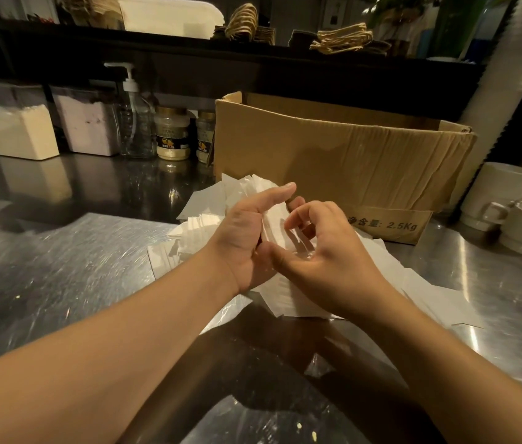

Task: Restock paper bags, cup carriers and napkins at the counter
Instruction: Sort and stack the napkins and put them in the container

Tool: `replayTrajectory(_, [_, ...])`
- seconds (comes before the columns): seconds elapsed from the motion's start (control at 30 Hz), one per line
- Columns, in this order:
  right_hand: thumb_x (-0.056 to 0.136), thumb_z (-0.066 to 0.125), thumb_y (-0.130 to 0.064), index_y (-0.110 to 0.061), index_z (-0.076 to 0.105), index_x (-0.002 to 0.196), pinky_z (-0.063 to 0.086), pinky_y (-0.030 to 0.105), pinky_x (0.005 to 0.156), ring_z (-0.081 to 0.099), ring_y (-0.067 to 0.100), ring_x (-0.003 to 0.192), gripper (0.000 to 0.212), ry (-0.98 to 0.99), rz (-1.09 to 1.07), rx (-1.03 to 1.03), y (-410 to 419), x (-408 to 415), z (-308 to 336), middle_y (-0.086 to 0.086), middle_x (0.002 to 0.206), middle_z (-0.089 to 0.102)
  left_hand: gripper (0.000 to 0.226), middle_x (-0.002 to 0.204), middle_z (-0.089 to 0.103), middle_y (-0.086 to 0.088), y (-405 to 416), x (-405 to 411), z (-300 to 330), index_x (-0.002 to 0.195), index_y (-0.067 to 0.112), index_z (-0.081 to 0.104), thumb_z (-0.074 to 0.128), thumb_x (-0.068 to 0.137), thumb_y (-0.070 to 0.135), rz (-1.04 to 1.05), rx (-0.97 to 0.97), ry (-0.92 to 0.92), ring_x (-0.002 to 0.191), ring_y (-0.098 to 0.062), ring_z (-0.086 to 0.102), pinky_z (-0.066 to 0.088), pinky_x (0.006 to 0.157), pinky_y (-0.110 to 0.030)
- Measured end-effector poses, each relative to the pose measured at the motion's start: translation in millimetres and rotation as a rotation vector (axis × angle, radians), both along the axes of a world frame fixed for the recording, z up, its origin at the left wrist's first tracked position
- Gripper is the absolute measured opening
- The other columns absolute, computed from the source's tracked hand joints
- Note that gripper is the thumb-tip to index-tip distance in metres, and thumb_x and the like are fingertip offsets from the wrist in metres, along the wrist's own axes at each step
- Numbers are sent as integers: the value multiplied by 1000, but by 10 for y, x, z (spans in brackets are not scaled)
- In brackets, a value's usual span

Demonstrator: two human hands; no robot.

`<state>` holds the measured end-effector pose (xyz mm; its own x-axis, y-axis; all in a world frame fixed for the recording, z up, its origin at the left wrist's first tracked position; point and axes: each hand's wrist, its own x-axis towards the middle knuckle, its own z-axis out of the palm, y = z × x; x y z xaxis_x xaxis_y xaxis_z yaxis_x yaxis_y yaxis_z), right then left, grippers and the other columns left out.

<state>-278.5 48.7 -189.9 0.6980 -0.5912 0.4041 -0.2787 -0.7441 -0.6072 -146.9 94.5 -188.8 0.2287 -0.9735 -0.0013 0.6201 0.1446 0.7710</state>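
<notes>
Hands in napkins, cardboard box behind, mugs right

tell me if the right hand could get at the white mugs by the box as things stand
Probably yes. The white mugs stand in the open on the steel counter, right of the cardboard box, with nothing between them and the right hand, though it is busy at the napkins.

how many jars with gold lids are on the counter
2: one jar right of the pump bottle, a second jar beside it, partly behind the cardboard box. More may be hidden.
</notes>
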Motion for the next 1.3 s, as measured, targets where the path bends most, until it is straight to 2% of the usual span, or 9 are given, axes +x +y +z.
replayTrajectory(0.1, [85, 76, -43, -32, 51, 107, 49, 10, 87, 50, 6, 110, 36, 15, 30, -12, -23, 4, -16, -12, 114, 44, 14, 86, 65, -8, 15, -1, 22, 82, 12, 78, 73, 77, 24, -37, 1, -28, 90, -25, 65, 54, 82, -39])
replayTrajectory(0.17, [80, 77, -52, -37, 47, 110, 48, 31, 101, 42, 11, 116, 44, 65, 16, -89, -53, -5, -22, -13, 119, 40, 30, 85, 66, -9, 10, 9, 35, 101, 12, 76, 72, 74, 22, -21, 5, -55, 83, -25, 66, 56, 77, -40])
replayTrajectory(0.33, [57, 87, -65, -47, 17, 145, 34, 42, 113, 27, 5, 126, 114, 95, 54, -250, -121, -129, 50, -22, 139, 20, 34, 95, 63, -11, 46, 95, 58, 113, 13, 66, 59, 80, 20, -221, 38, -70, 94, -29, 61, 52, 89, -44])
replayTrajectory(0.47, [54, 93, -58, -69, -12, 143, 27, 55, 120, 21, 12, 142, 137, 185, 106, -196, -162, -155, 74, -30, 154, 10, 21, 69, 68, -5, 89, 45, 76, 88, 17, 69, 54, 75, 21, -256, 56, -244, 63, -20, 69, 58, 65, -33])
replayTrajectory(0.6, [60, 93, -52, -73, -9, 140, 39, 58, 114, 24, 19, 144, 131, 170, 136, -170, -169, -136, 53, -33, 149, 16, 28, 60, 67, -1, 114, 11, 80, 96, 22, 58, 54, 68, 24, -203, 80, -334, 55, -15, 69, 58, 56, -29])
replayTrajectory(0.73, [60, 85, -67, -67, 4, 147, 52, 44, 103, 31, 17, 141, 119, 113, 215, -156, -218, -178, 44, -28, 154, 16, 22, 68, 66, -4, 121, 35, 113, 84, 17, 72, 53, 74, 23, -263, 112, -256, 62, -18, 66, 56, 61, -29])
replayTrajectory(0.83, [83, 68, -60, -47, 28, 151, 45, 22, 101, 40, 1, 132, 80, -143, 162, -60, -269, -180, 46, -15, 148, 36, 31, 91, 61, -9, 90, 112, 96, 108, 10, 66, 53, 85, 26, -346, 89, -107, 81, -22, 57, 50, 77, -37])
replayTrajectory(1.0, [97, 62, -32, -33, 58, 110, 59, 28, 79, 62, -1, 91, 13, -359, -95, 6, -376, -173, 69, -14, 98, 63, 41, 91, 60, -8, 89, 206, 119, 122, 10, 54, 53, 86, 29, -253, 65, 15, 74, -18, 54, 48, 74, -34])
replayTrajectory(1.3, [86, 77, -36, -34, 69, 88, 61, 30, 66, 65, 9, 77, 8, 25, -93, -27, -445, -182, 31, -12, 83, 68, 42, 95, 60, -6, 45, 298, 96, 122, 13, 55, 57, 84, 31, -122, 63, 139, 73, -18, 53, 46, 72, -33])
